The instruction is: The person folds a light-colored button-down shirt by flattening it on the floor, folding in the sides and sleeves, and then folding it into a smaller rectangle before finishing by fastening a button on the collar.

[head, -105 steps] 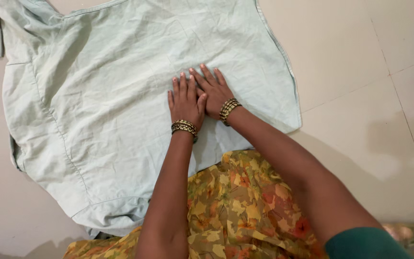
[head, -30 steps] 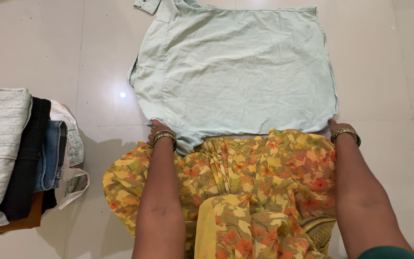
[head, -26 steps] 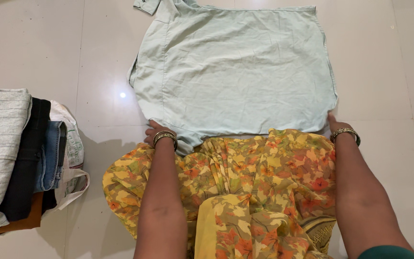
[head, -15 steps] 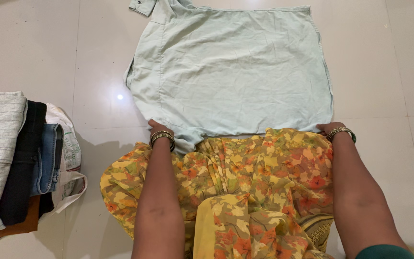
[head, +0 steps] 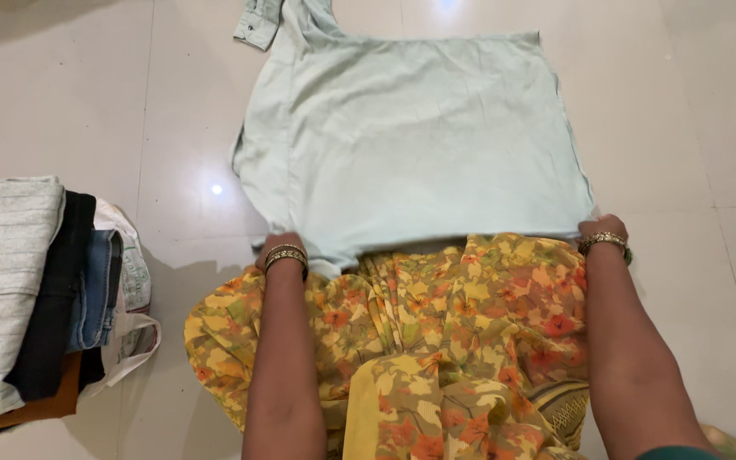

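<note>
Both hands are down at the near hem of a pale green shirt that's spread flat on the floor. The left hand is at the near left corner, fingers curled over the edge so it looks like it's pinching the fabric there, though the fingertips are mostly hidden. The right hand is at the near right corner, closed on the hem the same way. Gold bangles on both wrists.

The shirt itself lies with its back up, a bit wrinkled, with one cuffed sleeve poking out at the far left top. Right below the hem, between the arms, there's yellow and orange floral cloth bunched over the person's lap, touching the shirt's edge.

Off to the left there's a stack of folded clothes: grey striped piece on top, then black, denim, something brown at the bottom, and a whitish bag just beside it.
</note>
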